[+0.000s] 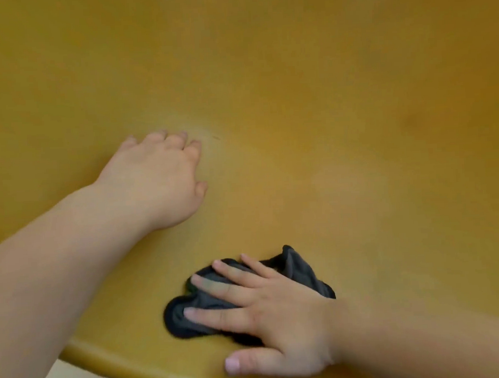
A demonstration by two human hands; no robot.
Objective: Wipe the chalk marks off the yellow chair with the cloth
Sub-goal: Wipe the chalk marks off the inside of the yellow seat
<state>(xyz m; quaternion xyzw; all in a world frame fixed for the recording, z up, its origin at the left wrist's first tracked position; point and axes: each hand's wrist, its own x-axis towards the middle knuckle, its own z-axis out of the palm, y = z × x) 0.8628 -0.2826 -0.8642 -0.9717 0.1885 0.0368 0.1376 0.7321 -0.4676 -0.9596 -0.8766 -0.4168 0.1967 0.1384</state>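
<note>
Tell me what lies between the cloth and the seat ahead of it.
Only the left hand, resting on the yellow chair up and left of the cloth under the right hand. Elsewhere nothing visible.

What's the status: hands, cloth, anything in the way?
Right hand flat on dark cloth, pressing it to yellow chair seat near front edge. Left hand resting on seat, holding nothing. Nothing in the way.

Crumpled dark grey cloth (299,273) lies on the yellow chair (296,101).
</note>
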